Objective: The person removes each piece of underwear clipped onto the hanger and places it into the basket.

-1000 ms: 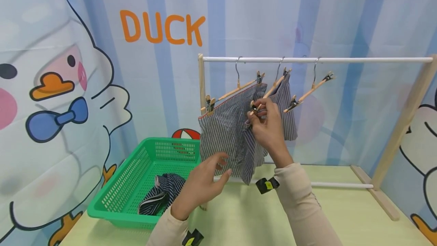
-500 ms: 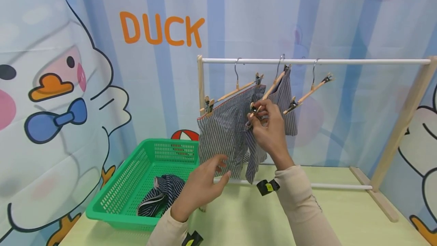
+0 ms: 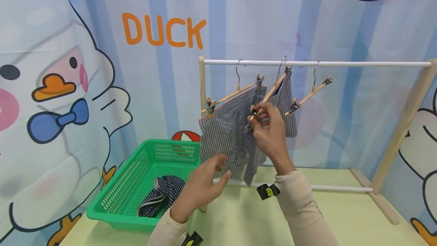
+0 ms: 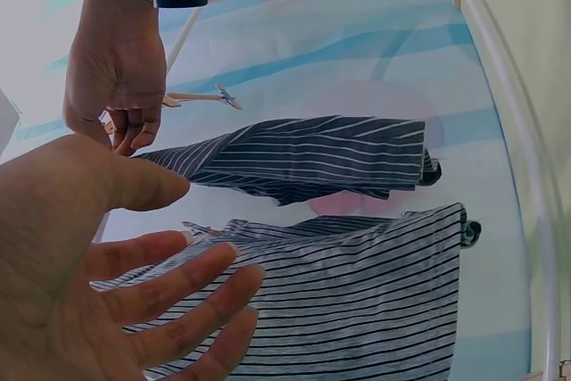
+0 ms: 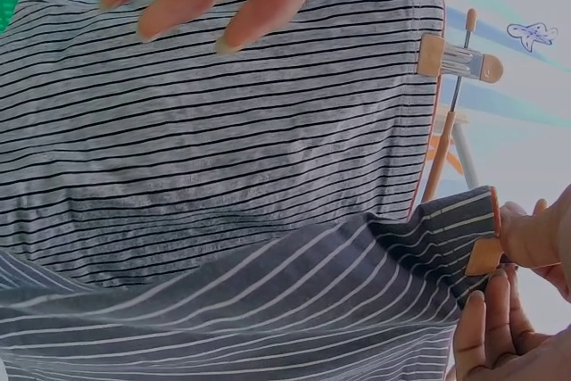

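My right hand (image 3: 269, 130) pinches the near clip (image 5: 484, 257) of the middle hanger (image 3: 274, 87), right at the waistband corner of dark striped shorts (image 5: 339, 310). The far end of these shorts hangs from that hanger's other clip. To their left, light striped shorts (image 3: 223, 139) with a red-edged waistband hang from both clips of another hanger (image 3: 235, 93). My left hand (image 3: 203, 181) is held low in front of the light shorts, thumb apart and fingers relaxed, holding nothing. In the left wrist view, its fingers (image 4: 178, 287) overlap the light striped cloth.
A third hanger (image 3: 310, 95) with bare clips hangs to the right on the white rail (image 3: 362, 64). The wooden rack post (image 3: 403, 132) slants at far right. At left, a green basket (image 3: 119, 217) holds a crumpled dark striped garment (image 3: 164, 193) on the pale table (image 3: 341, 219).
The loose lower edge of the dark shorts has swung slightly and hangs narrower. Both hands stay in nearly the same place, the right one still at the clip.
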Tool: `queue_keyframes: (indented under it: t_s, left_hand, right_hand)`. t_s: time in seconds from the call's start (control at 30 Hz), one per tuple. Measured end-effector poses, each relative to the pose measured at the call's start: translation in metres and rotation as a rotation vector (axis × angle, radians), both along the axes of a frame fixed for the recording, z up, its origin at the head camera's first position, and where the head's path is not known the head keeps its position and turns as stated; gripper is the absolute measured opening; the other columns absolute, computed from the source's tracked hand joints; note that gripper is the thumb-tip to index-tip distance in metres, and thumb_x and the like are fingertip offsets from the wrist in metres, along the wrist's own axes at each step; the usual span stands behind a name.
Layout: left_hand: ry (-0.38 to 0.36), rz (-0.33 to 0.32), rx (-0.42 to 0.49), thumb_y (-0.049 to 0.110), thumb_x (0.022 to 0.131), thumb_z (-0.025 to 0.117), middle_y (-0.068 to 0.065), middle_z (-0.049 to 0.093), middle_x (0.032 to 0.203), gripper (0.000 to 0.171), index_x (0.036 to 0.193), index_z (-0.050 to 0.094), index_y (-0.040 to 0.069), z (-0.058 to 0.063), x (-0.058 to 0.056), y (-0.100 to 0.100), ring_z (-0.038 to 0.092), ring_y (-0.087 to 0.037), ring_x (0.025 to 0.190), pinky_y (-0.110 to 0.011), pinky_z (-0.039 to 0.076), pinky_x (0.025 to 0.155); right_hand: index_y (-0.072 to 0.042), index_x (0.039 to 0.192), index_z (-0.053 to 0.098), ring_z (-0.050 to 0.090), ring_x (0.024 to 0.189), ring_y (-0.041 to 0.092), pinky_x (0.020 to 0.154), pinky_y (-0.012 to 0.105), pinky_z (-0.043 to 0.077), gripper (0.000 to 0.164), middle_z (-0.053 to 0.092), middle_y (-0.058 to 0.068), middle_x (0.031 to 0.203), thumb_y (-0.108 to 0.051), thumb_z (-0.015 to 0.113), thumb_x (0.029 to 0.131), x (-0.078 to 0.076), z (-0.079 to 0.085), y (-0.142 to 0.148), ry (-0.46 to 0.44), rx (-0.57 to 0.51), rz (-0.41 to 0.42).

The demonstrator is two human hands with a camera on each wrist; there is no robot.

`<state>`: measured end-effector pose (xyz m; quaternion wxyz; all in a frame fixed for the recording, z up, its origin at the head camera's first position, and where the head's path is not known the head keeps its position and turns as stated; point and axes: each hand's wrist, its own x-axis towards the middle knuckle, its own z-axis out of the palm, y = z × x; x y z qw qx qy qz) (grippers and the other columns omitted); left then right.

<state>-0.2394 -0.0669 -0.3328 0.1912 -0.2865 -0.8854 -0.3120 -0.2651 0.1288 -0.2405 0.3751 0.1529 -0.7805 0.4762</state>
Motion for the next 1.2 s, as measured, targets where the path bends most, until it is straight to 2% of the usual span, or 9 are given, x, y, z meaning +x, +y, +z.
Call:
queue_keyframes:
  t_s: [0.63,1.0,1.2]
  left_hand:
    - [0.045,0.02,0.037,0.031,0.097,0.064,-0.001,0.066,0.118,0.043,0.135,0.055,0.013,0.002,0.001,0.001,0.066,-0.017,0.104,-0.039,0.056,0.082]
    - [0.055,0.01,0.103,0.032,0.099,0.061,-0.004,0.063,0.132,0.046,0.14,0.052,0.012,0.002,0.004,0.002,0.066,-0.016,0.105,-0.038,0.056,0.081]
    - [0.089,0.006,0.165,0.034,0.101,0.058,-0.005,0.064,0.127,0.047,0.141,0.05,0.011,0.003,0.004,0.005,0.066,-0.016,0.105,-0.035,0.057,0.083]
  right_hand:
    - [-0.005,0.116,0.06,0.057,0.096,0.025,0.078,0.035,0.046,0.024,0.056,0.016,0.107,-0.009,0.067,0.094,0.003,-0.006,0.002,0.061,0.049,-0.01]
    - [-0.003,0.113,0.061,0.058,0.094,0.025,0.076,0.034,0.046,0.025,0.058,0.016,0.104,-0.006,0.071,0.091,0.01,-0.015,-0.004,0.105,0.05,-0.024]
    - [-0.003,0.113,0.062,0.058,0.094,0.024,0.076,0.033,0.046,0.027,0.06,0.015,0.105,-0.004,0.072,0.088,0.012,-0.022,-0.008,0.12,0.045,-0.027]
